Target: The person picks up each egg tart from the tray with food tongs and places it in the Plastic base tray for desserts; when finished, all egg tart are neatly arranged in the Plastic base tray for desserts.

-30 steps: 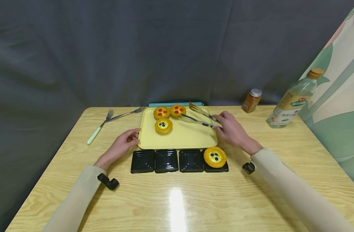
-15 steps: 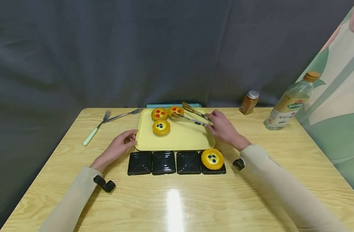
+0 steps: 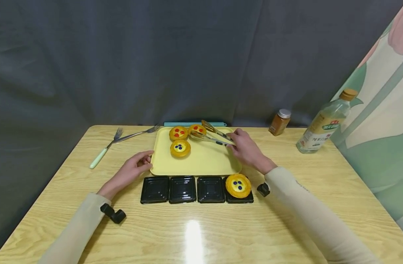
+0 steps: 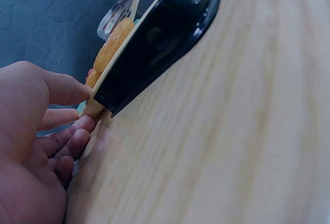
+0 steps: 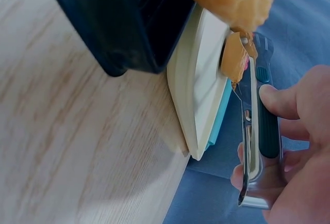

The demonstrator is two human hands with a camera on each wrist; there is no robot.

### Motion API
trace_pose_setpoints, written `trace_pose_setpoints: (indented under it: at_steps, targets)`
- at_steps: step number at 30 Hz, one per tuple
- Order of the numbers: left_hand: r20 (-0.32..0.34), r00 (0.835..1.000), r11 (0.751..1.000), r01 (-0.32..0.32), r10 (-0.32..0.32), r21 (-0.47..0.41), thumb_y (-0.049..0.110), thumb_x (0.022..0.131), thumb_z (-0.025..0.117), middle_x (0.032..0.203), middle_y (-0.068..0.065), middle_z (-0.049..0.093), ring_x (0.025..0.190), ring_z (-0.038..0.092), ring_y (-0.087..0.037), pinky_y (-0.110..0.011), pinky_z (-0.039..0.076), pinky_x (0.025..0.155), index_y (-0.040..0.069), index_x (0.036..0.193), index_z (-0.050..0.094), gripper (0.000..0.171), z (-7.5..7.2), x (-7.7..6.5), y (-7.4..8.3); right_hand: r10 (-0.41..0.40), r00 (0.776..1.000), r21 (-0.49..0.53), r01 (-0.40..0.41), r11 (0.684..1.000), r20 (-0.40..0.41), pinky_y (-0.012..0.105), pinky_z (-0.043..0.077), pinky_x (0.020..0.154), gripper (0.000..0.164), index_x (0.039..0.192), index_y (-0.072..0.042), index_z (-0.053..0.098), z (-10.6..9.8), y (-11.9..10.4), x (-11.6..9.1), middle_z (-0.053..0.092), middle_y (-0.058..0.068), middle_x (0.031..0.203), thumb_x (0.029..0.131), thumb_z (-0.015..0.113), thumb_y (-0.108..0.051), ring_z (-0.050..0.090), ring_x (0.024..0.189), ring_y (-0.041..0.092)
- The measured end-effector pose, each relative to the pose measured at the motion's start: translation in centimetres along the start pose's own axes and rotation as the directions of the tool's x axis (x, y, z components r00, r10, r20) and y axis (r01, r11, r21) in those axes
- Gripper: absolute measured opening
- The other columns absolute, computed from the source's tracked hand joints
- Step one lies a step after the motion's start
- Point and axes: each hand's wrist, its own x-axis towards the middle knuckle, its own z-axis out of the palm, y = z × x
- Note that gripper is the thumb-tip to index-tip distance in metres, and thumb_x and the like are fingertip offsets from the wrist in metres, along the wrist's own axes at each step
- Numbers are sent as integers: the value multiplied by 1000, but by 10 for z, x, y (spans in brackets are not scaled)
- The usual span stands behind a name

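Observation:
My left hand (image 3: 130,171) pinches the left edge of a yellow tray (image 3: 201,163) between thumb and fingers. The right hand (image 3: 248,149) grips metal tongs (image 5: 269,123) with dark handle pads. Their spread ends lie on either side of the right-hand tart with red fruit (image 3: 197,129). Another red-topped tart (image 3: 178,133) touches it on the left, and in front sits a tart with blue berries (image 3: 180,148). Below the tray, several square black plastic trays stand in a row; the rightmost (image 3: 249,198) bears a blueberry tart (image 3: 238,186).
At the left lie a green-handled fork (image 3: 99,157) and a metal fork (image 3: 132,135). A teal strip (image 3: 195,124) runs behind the tray. Back right are a spice jar (image 3: 279,123) and a tilted-looking large bottle (image 3: 323,126). A dark curtain (image 3: 155,66) borders the table.
The tongs have moved left, so their ends now straddle the right red-topped tart. My left hand stays at the tray's edge. The whole head view has shifted slightly.

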Motion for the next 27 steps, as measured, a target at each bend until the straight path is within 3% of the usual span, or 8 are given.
trace_pose_setpoints:
  at_steps: [14,27]
  targets:
    - [20,999,999,-38,38,-25,8,101,62,114,-15,54,99,50,-23,-23,44,81,-6,148,44,52,-1,0,-3,-3,1000,-17,3,1000,-25,48,47,85,40,132,10,60,1,-2,-3,57,24,113,96,69,-6,54,97,36]
    - [19,999,999,-25,26,-22,8,101,62,116,-16,55,101,50,-24,-23,44,81,-7,148,43,54,-1,0,-2,-7,999,-15,6,1000,-47,48,48,86,40,132,10,60,-2,-3,-9,58,25,112,96,69,-6,56,98,37]
